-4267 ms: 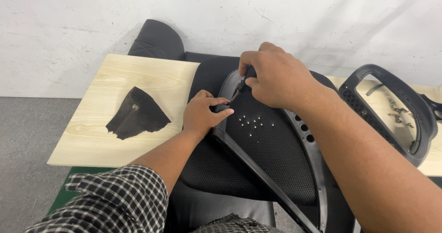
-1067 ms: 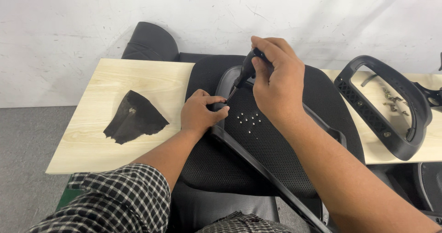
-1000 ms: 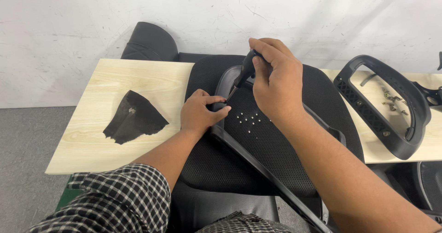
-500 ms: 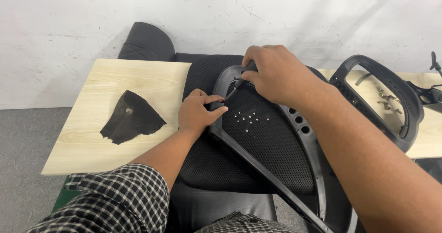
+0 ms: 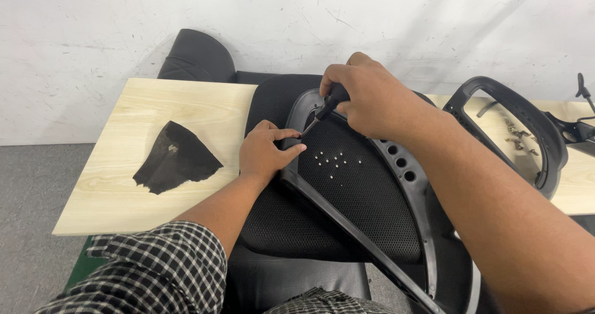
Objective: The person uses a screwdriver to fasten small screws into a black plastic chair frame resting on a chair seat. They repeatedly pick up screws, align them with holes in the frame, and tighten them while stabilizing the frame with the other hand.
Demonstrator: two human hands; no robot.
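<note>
Right hand (image 5: pixel 372 100): fingers clamped on screwdriver (image 5: pixel 322 112), tip angled at frame rim | left hand (image 5: pixel 266 153): fingers pinched together, steadying chair back (image 5: pixel 359 196) between counter boards | black scrap (image 5: pixel 176 159): left counter (image 5: pixel 111 184), set aside.

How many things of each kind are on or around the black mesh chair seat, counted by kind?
Bare hands: 2 (left hand, right hand)
Black-handled screwdriver: 1
Black mesh chair seat: 1
Black curved plastic armrest loop: 1
Black triangular cover piece: 1
Light wooden boards: 2
Total: 8
</note>
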